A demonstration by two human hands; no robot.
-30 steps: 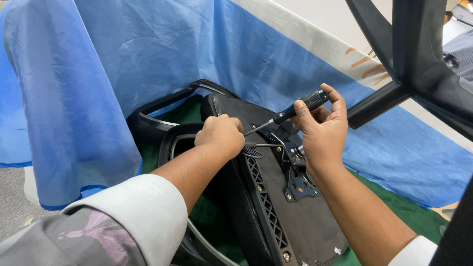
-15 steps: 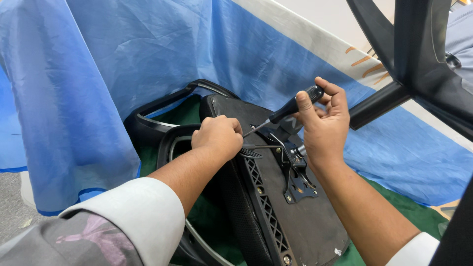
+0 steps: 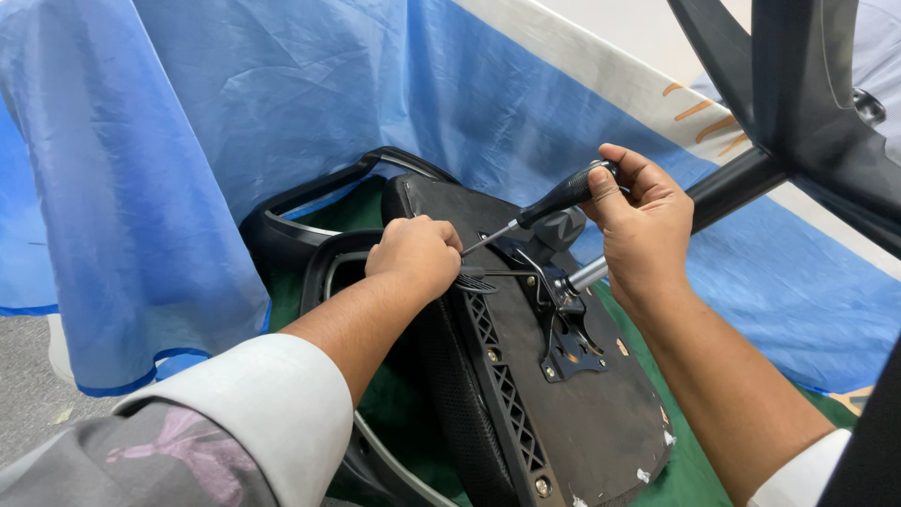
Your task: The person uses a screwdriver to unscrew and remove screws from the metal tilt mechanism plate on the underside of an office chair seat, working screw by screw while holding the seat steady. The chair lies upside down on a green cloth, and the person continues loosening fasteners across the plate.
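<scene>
An upturned black chair seat (image 3: 582, 413) lies before me, its underside up, with a black metal bracket (image 3: 568, 333) fixed on it. My right hand (image 3: 638, 230) grips the black handle of a screwdriver (image 3: 554, 202), whose shaft slants down left toward my left hand. My left hand (image 3: 418, 258) is curled shut at the seat's upper edge, right where the tip ends; what it pinches is hidden. Black armrest loops (image 3: 300, 221) curve behind the seat.
Blue cloth (image 3: 188, 141) drapes over the back and left. Green cloth (image 3: 394, 413) lies under the seat. A black chair base with its column (image 3: 788, 113) hangs in at the upper right. Grey floor (image 3: 28, 413) shows at lower left.
My right hand has turned slightly on the screwdriver handle and shifted a little up. My left hand stays in place on the seat edge.
</scene>
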